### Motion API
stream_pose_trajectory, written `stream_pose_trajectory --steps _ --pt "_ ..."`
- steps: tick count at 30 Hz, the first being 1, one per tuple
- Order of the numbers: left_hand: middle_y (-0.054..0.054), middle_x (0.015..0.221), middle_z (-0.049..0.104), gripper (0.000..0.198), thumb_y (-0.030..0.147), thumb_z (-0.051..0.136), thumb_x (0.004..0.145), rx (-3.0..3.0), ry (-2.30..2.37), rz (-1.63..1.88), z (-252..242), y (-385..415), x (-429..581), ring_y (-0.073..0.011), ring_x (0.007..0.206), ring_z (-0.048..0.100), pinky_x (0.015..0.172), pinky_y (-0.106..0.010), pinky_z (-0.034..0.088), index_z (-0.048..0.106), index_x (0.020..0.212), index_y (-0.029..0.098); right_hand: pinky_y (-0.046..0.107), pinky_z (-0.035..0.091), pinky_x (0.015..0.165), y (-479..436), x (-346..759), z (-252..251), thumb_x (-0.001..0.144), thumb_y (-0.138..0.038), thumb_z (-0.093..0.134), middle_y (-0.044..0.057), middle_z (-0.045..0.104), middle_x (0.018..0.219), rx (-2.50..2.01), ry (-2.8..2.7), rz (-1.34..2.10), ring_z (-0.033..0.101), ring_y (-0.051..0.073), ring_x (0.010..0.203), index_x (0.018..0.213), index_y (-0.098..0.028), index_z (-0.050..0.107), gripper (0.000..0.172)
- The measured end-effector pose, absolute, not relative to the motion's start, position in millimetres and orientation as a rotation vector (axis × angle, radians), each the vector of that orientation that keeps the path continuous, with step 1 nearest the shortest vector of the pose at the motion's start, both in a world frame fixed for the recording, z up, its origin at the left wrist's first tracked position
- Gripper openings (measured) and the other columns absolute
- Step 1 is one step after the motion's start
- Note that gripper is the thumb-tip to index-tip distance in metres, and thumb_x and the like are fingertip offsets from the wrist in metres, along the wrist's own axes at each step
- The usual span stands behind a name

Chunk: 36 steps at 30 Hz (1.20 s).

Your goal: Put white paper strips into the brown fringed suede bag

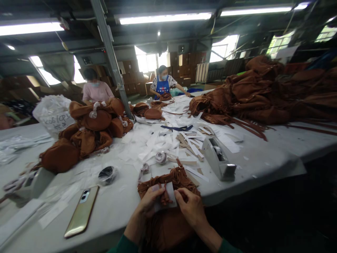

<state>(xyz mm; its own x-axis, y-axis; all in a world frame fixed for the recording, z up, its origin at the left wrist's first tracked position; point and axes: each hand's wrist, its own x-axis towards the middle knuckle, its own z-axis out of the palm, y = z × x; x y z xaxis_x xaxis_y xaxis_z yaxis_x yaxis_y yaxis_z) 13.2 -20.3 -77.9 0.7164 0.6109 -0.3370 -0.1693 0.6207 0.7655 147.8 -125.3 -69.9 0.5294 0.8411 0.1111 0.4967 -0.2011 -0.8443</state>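
A brown fringed bag lies at the table's front edge, its upper part on the tabletop and its lower part hanging towards me. Against it is a small white sheet, with brown tassels lying over its face. My left hand is closed on the sheet's left side, its thumb pressing the sheet and tassels. My right hand pinches at the sheet's right edge with thumb and forefinger, the other fingers curled. The undersides of both hands are hidden.
A grey tape dispenser stands right, a phone and black tape roll left. Paper strips litter the middle. Brown bags are piled left and right. Two people sit across the table near a metal post.
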Motion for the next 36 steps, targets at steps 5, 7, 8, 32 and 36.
stream_pose_trajectory --steps 5,7,8,32,36 --pt "-0.004 0.071 0.066 0.033 0.033 0.084 0.063 0.807 0.649 0.439 -76 -20 13 -0.0159 0.063 0.062 0.066 -0.028 0.049 0.066 0.082 0.012 0.028 0.047 0.069 -117 141 -67 0.086 -0.047 0.049 0.004 0.072 0.079 -1.736 -1.153 0.635 0.066 0.02 0.074 0.08 -0.018 0.07 0.036" --pt "-0.003 0.069 0.065 0.033 0.033 0.084 0.061 0.837 0.677 0.451 -79 -20 15 -0.0146 0.062 0.06 0.064 -0.026 0.047 0.066 0.08 0.012 0.027 0.046 0.067 -113 137 -71 0.086 -0.044 0.047 0.004 0.072 0.076 -1.728 -1.142 0.609 0.065 0.02 0.072 0.077 -0.018 0.069 0.035" --pt "-0.003 0.066 0.064 0.033 0.033 0.084 0.061 0.857 0.691 0.463 -81 -20 17 -0.0135 0.059 0.059 0.062 -0.025 0.046 0.065 0.077 0.011 0.027 0.045 0.066 -112 135 -73 0.087 -0.043 0.046 0.004 0.071 0.074 -1.741 -1.131 0.588 0.065 0.02 0.07 0.073 -0.018 0.068 0.036" --pt "-0.008 0.105 0.066 0.046 0.032 0.07 0.08 0.686 0.566 0.335 -85 -20 -2 -0.0235 0.088 0.064 0.083 -0.041 0.049 0.055 0.122 0.025 0.027 0.04 0.066 -103 134 -86 0.082 -0.036 0.057 0.005 0.066 0.074 -1.871 -1.122 0.495 0.06 0.019 0.072 0.071 -0.017 0.061 0.023" --pt "-0.007 0.097 0.069 0.035 0.03 0.069 0.081 0.472 0.573 0.356 -98 -29 1 -0.0242 0.087 0.065 0.084 -0.044 0.05 0.06 0.115 0.025 0.029 0.042 0.071 -102 136 -84 0.081 -0.031 0.056 0.006 0.066 0.08 -1.838 -1.099 0.507 0.061 0.02 0.078 0.074 -0.016 0.062 0.017"
